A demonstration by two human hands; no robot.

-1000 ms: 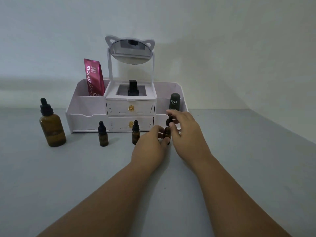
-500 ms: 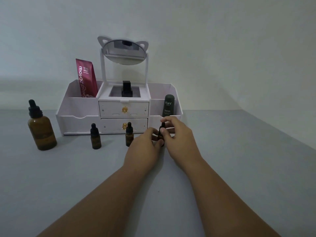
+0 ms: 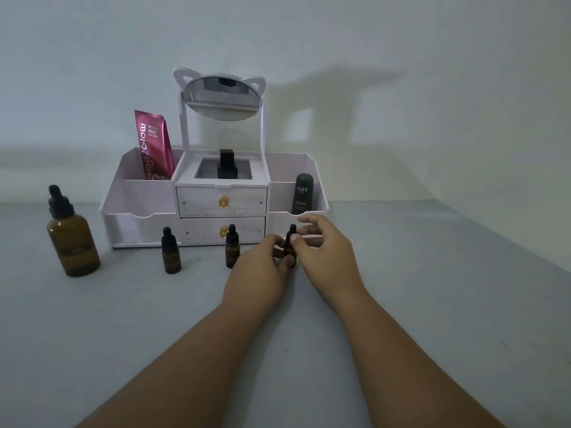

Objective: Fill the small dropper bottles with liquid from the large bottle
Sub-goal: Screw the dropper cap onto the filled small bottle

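Both hands meet at the right small amber glass dropper bottle (image 3: 289, 249), which stands upright on the grey counter (image 3: 432, 304) just in front of the organiser's right end. The left hand (image 3: 258, 273) curls its fingers round the bottle's lower body. The right hand (image 3: 324, 251) pinches the black bulb cap between thumb and forefinger, and the cap is on.

The middle small amber dropper bottle (image 3: 232, 249) stands capped just beside the left hand's knuckles; whether they touch cannot be told. The left small amber dropper bottle (image 3: 171, 253) stands further left, apart from it. The large amber glass dropper bottle (image 3: 72, 239) is well to the left, upright and capped.

Close behind all three small bottles runs the white plastic cosmetics organiser (image 3: 139, 205), with two gold-knobbed drawers. An oval cat-eared mirror (image 3: 222, 97) rises above it. A magenta tube (image 3: 153, 146) leans in its back-left compartment. A dark green "Kahf" bottle (image 3: 303, 196) stands in the right compartment, directly behind the right hand's fingers. A black object (image 3: 228, 166) in the top tray is too dark to identify.
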